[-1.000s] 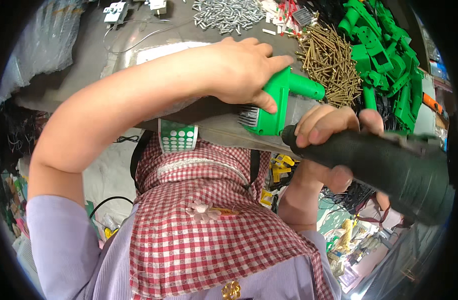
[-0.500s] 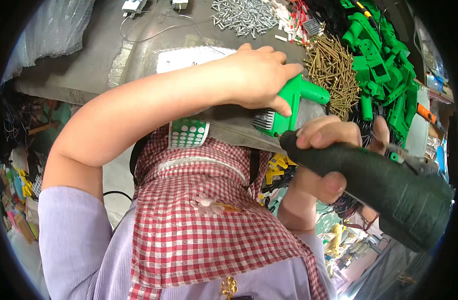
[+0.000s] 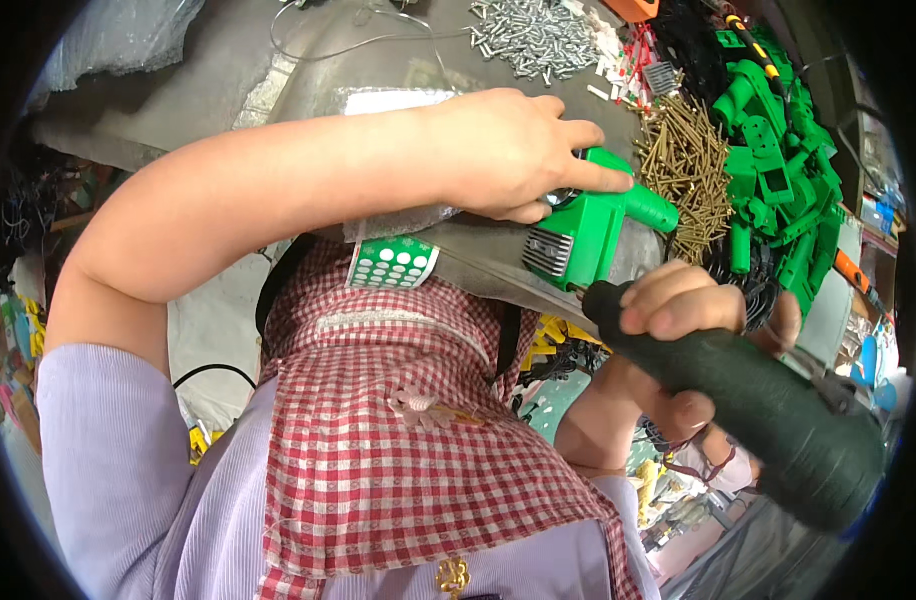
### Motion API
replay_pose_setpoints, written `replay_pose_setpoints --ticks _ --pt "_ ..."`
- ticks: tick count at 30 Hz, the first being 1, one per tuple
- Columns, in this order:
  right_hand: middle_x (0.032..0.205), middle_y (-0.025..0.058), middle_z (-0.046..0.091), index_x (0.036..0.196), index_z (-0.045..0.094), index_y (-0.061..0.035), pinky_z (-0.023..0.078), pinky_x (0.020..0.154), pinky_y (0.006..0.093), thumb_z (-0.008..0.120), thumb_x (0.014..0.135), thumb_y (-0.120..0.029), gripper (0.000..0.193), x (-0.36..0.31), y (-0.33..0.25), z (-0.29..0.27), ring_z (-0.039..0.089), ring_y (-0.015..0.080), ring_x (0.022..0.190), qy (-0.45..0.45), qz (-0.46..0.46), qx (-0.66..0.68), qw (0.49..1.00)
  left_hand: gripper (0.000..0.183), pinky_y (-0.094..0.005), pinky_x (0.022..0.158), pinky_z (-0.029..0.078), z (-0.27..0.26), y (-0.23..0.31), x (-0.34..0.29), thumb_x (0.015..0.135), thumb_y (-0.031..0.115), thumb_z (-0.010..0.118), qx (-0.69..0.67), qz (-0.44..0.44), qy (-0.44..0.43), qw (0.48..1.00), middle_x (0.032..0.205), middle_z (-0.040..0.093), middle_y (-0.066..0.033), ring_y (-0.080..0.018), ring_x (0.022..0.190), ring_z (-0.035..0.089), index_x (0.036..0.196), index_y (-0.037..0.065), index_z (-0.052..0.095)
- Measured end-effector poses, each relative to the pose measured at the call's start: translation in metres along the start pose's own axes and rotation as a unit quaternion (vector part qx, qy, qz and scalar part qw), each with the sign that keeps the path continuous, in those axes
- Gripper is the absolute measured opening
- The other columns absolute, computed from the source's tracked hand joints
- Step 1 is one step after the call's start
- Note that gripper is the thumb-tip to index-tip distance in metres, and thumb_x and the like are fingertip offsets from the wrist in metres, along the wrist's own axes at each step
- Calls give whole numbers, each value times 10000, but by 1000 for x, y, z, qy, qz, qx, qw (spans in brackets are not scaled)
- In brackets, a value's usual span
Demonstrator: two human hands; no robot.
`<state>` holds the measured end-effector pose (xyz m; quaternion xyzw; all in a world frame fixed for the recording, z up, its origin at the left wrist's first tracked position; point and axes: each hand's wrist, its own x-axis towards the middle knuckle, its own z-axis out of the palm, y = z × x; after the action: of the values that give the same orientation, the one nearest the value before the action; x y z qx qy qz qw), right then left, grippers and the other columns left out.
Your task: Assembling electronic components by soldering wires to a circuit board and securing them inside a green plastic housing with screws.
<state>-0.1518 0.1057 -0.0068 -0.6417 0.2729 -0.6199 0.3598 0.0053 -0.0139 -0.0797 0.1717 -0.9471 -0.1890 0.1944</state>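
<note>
My left hand (image 3: 513, 150) grips a green plastic tool housing (image 3: 600, 232) at the table's edge, fingers over its top. The housing has a grey vent grille (image 3: 548, 252) on one side and a stubby round handle pointing right. A shiny round part shows partly under the fingers. My right hand (image 3: 683, 305) is closed around a thick black electric screwdriver (image 3: 748, 395), held slantwise. Its tip meets, or nearly meets, the lower edge of the housing; exact contact is hard to make out.
Brass-coloured long screws (image 3: 686, 170) lie heaped right of the housing, beside a pile of green plastic housings (image 3: 778, 160). Silver screws (image 3: 533, 38) are heaped at the back. A green sheet with white dots (image 3: 390, 262) hangs at the table's front edge. A yellow-black screwdriver (image 3: 756, 55) lies far right.
The view has shifted, so the table items sit further right. My left fingers now lie across the housing's top, showing a shiny round part. The electric screwdriver stays at the housing's lower edge.
</note>
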Motion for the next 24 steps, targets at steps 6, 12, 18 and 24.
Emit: replay_pose_setpoints --ticks 6,12,18,24 --pt "887 189 616 1447 253 -97 512 574 415 732 826 -374 832 -5 3 -8 603 303 654 -30 -20 22 999 717 -429 826 528 -3 1 9 709 171 723 -41 16 -23 999 1279 532 -105 -337 951 593 1370 289 470" --pt "831 164 619 1373 341 -95 506 565 394 732 816 -396 744 -7 6 -4 597 298 651 13 -21 66 998 725 -420 823 531 -2 9 8 695 190 742 -12 -5 -2 1000 1274 538 -83 -314 925 601 1361 302 480" --pt "823 152 612 1375 326 -70 504 557 369 768 801 -344 775 -3 13 -5 595 292 642 -30 1 56 998 718 -413 833 526 -2 12 5 703 191 743 4 -34 -9 999 1266 539 -65 -308 939 599 1361 306 481" --pt "816 155 601 1404 267 -65 518 577 353 756 801 -407 848 -13 15 9 593 266 638 112 -24 5 993 729 -410 839 515 -2 14 6 694 187 752 8 -43 -6 999 1260 538 -67 -304 950 595 1361 311 482"
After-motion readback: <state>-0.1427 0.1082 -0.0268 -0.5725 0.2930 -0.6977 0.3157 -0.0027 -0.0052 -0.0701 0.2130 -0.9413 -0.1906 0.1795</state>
